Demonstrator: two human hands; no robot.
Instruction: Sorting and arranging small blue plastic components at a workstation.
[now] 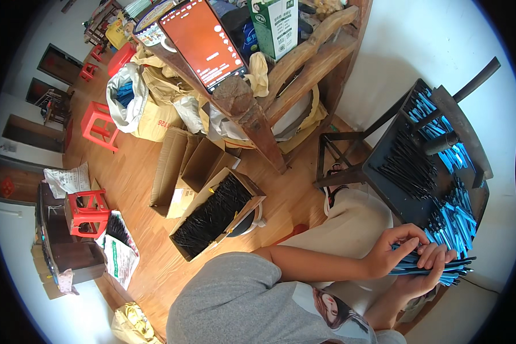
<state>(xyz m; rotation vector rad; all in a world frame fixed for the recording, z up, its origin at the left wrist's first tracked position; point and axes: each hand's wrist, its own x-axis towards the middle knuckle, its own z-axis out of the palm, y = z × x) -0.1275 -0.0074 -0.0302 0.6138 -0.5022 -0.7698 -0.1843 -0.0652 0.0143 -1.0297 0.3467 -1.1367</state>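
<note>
My left hand (393, 252) and my right hand (430, 269) together grip a bundle of blue pens (450, 268) with dark tips, held level at the lower right. The left fingers curl over the bundle's top; the right hand cups it from below. Just beyond the hands stands a dark wooden chair (384, 189). Its seat carries a pile of thin black sticks (410, 163) and heaps of loose blue pens (453, 215). My knee in light trousers (350, 226) is beside the chair.
An open cardboard box of black sticks (212, 215) sits on the wooden floor, with empty boxes (180, 166) behind it. A wooden table (252, 120) holds a red-screened phone (203, 40) and a green-and-white carton (275, 23). Red stools (100, 126) and full bags (129, 94) stand at left.
</note>
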